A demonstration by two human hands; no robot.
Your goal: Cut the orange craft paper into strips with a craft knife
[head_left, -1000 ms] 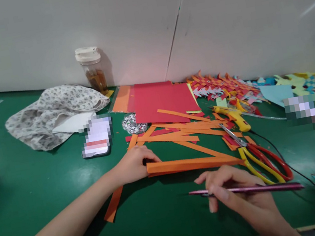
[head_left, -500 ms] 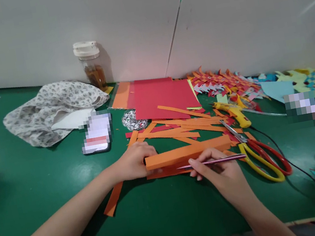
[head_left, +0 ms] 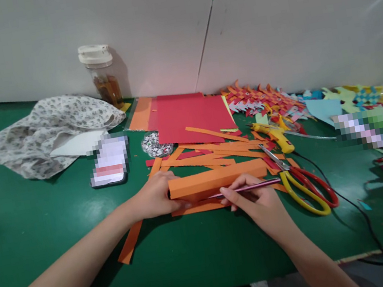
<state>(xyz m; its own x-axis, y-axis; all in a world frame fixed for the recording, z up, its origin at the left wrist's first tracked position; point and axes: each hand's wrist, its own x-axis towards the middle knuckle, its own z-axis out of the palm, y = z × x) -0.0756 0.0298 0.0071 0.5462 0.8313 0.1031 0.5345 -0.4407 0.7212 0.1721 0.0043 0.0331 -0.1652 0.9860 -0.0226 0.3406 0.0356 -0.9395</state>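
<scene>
My left hand grips the left end of a folded orange paper strip that stands tilted up on its long edge on the green table. My right hand is closed on a thin pink pen, held almost level with its tip pointing left along the lower edge of the orange strip. More loose orange strips lie just behind and under the fold. Another orange strip lies under my left wrist.
Yellow and red scissors lie right of my right hand. A yellow glue gun with a black cord, red paper sheets, woven paper shapes, a phone, a patterned cloth and a lidded bottle sit behind.
The orange fold has been tipped up from flat onto its edge. My right hand brought the pen up and left against its lower edge. The view shifted slightly.
</scene>
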